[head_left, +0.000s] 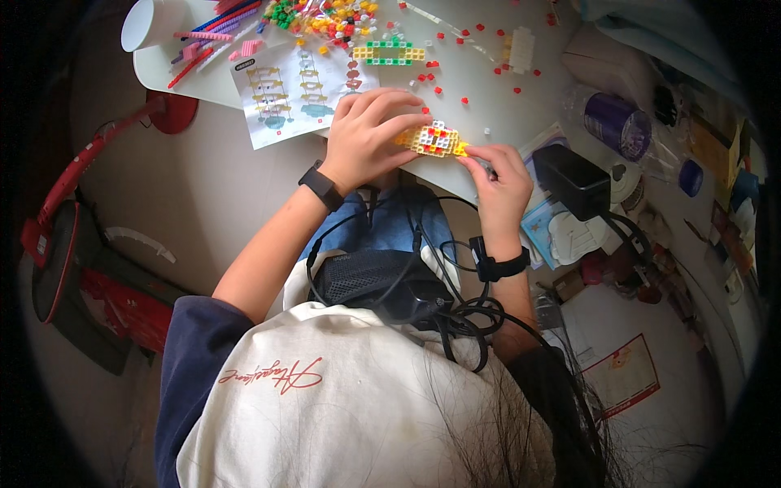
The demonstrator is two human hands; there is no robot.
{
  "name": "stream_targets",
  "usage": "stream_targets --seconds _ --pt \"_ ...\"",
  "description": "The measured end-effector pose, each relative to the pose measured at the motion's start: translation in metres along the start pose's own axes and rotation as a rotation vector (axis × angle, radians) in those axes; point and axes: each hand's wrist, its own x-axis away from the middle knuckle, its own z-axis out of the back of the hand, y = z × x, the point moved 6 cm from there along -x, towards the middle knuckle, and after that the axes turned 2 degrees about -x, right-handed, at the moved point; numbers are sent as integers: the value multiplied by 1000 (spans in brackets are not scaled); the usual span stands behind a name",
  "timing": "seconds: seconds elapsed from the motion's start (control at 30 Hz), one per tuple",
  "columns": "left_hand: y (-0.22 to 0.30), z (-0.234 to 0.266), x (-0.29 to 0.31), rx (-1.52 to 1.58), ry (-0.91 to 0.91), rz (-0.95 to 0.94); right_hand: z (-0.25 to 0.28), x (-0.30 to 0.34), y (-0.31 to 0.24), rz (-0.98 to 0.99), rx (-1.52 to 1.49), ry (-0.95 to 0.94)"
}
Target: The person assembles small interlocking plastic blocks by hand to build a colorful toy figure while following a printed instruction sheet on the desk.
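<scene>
A small building-block assembly (436,140) in yellow, white and red is held at the near edge of the white table. My left hand (368,134) grips its left end, with the fingers curled over it and hiding part of it. From the right, my right hand (503,179) pinches the yellow tip of the same assembly between thumb and forefinger. Left of my left hand lies a printed instruction sheet (272,102) with pictures of block models. Beyond my hands sits a green, yellow and white block piece (389,54).
Loose red blocks (464,101) are scattered across the table. A colourful block pile (325,18), coloured strips (213,37) and a white cup (149,24) stand at the far left. At the right are a purple-labelled bottle (618,122) and a black box-shaped device (572,180). Black cables (480,313) hang below my hands.
</scene>
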Motion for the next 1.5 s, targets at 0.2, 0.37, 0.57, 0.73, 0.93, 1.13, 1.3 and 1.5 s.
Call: stream_targets --seconds 0.2,0.37,0.57,0.73,0.93,1.13,1.3,1.5 --pt "-2 0 1 14 11 11 -5 0 -3 39 45 -20" --pt "-3 0 1 14 11 9 -6 -2 -4 -11 16 -5" --pt "-2 0 1 14 14 8 -4 -2 -9 63 103 -29" --pt "-2 -1 1 10 14 12 -5 -6 -21 144 282 -88" --pt "-3 -1 1 16 26 9 -9 -17 -11 -40 230 -204" --pt "-3 0 1 17 7 17 -15 -27 14 -310 24 -324" --pt "-2 0 1 11 -3 25 -14 -39 22 -408 138 -424" --pt "-2 -1 1 -1 5 25 -14 -47 20 -431 205 -460"
